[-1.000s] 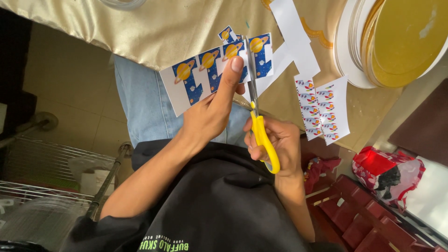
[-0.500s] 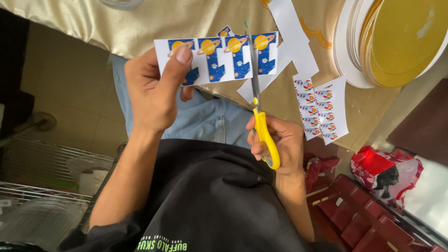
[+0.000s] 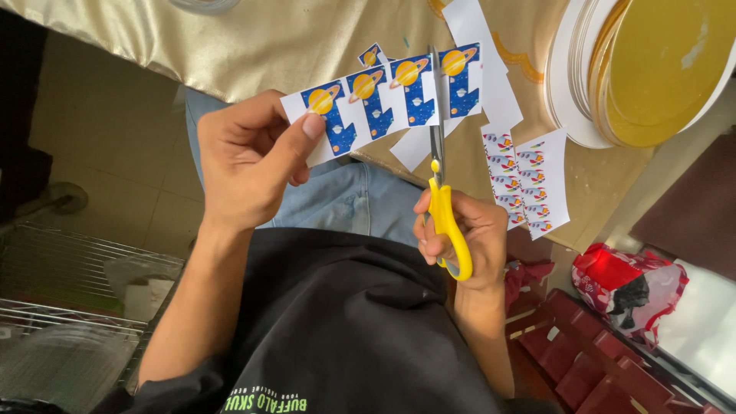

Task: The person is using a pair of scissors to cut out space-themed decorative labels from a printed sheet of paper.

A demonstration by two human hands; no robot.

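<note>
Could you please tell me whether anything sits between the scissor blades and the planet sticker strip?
Nothing visible does: the yellow-handled scissors in the right hand already have their blades across the white paper strip of planet stickers, which the left hand pinches at its other end.

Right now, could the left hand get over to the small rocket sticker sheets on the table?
Probably not freely: the left hand pinches the planet sticker strip, and the scissors in the right hand stand between it and the rocket sheets.

Craft or cake-decor workshop: gold-clothed table [image 3: 253,42], stacked round gold boards [image 3: 652,69], sticker sheets [image 3: 529,184].
</note>
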